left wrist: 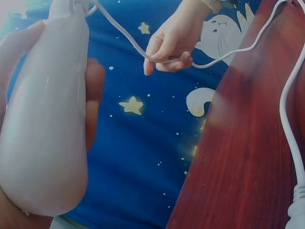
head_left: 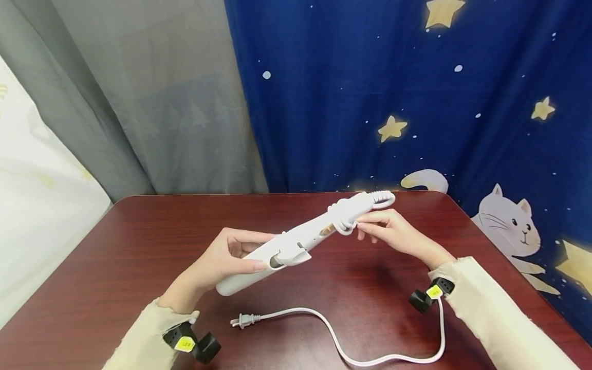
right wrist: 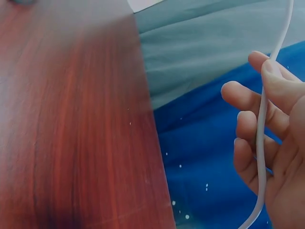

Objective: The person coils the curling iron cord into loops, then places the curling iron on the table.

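Observation:
In the head view a long white hair straightener [head_left: 265, 254] is held tilted above the table, its far end higher and to the right. My left hand [head_left: 215, 264] grips its rounded near end, fingers on one side and thumb on the other; the left wrist view shows this smooth end [left wrist: 47, 119] close up. White power cord [head_left: 341, 213] is wound in several turns around the far end. Beside these turns my right hand [head_left: 390, 231] pinches the cord between thumb and forefinger. In the right wrist view the cord [right wrist: 260, 143] runs down across the palm.
The cord's loose length curves over the dark red wooden table [head_left: 139, 246] to a two-pronged plug [head_left: 245, 320] near the front. Behind the table hang a grey curtain [head_left: 162, 103] and a blue star-patterned curtain [head_left: 324, 103]. Each sleeve carries a black wrist camera.

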A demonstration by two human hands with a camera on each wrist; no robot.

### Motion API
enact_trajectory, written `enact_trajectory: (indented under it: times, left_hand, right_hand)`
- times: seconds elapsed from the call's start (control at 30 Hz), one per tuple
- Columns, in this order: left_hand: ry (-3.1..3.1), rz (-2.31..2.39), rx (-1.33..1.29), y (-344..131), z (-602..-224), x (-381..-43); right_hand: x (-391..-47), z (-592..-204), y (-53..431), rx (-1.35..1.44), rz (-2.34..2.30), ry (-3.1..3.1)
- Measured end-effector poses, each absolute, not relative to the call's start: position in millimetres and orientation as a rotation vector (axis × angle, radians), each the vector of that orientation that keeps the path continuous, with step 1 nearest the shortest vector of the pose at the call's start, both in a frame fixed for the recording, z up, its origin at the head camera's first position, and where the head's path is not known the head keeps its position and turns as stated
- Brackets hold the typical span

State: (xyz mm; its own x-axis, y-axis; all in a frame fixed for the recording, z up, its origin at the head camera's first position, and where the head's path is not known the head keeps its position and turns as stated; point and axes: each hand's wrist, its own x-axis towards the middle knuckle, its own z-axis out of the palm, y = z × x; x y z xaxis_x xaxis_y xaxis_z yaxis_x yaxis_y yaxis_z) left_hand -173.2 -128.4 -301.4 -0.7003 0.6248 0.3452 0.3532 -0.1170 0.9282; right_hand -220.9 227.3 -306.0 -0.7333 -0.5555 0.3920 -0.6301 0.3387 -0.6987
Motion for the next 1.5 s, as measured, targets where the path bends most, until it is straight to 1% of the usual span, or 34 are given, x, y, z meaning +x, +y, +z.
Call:
enact_trajectory:
  times: [0.1, 0.3, 0.4, 0.57, 1.0, 1.13, 1.37, 1.5]
  left_hand:
    - [1.892, 1.866, 1.135, -129, -302, -173]
    - [1.79, 1.778, 1.234, -130, -303, -173]
    - [1.782, 1.717, 1.273, -131, -304, -173]
    - [1.766, 1.63, 1.295, -131, -303, -172]
    - [1.759, 1.482, 1.264, -131, -306, -172]
    - [1.758, 1.465, 1.261, -130, -310, -174]
    - [1.901, 1.446, 1.178, -134, -314, -177]
    - [1.977, 1.441, 1.162, -135, -316, -179]
  right_hand:
    - [-227, -306, 224, 1.132, 1.339, -2.535]
    - [-236, -298, 211, 1.362, 1.349, -2.509]
    - [-237, -292, 206, 1.34, 1.416, -2.549]
    - [-238, -285, 200, 1.307, 1.317, -2.663]
    - [-234, -255, 186, 1.422, 1.089, -2.659]
    - [-229, -250, 185, 1.423, 1.028, -2.617]
    - [-207, -233, 183, 1.25, 1.002, -2.531]
    - [-195, -225, 181, 1.234, 0.967, -2.496]
